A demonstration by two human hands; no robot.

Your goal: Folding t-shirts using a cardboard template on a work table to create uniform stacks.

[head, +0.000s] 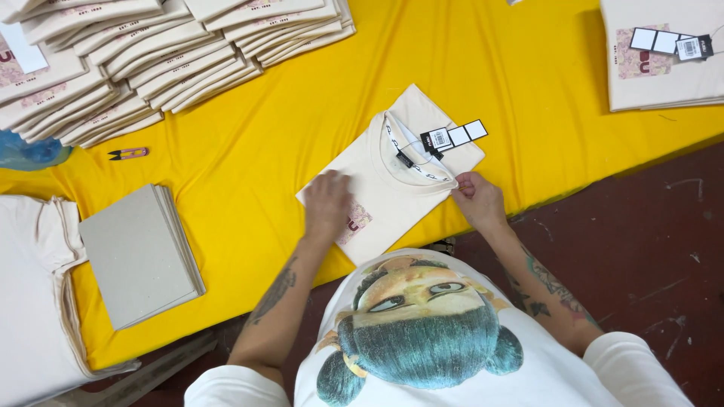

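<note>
Folded cream shirt (392, 177) lies on yellow cloth (249, 151), under our fingers. Left hand (328, 205) flat, fingers spread, pressing print side. Right hand (477, 197) pinches collar-side edge. We judge: keep palm down, pull edge taut, clear of hang tags (452, 137) beyond fingertips.

Hang tags (454, 136) on folded cream shirt at table centre: string of small rectangular cards, one black with white barcode patch, two white with black border, lying beside collar. Neck label (405, 159) inside collar: small, black. Second tag set (670, 42) on folded shirt at top right: white black-edged rectangles plus barcode card. No packages, signs, screens in view.
</note>
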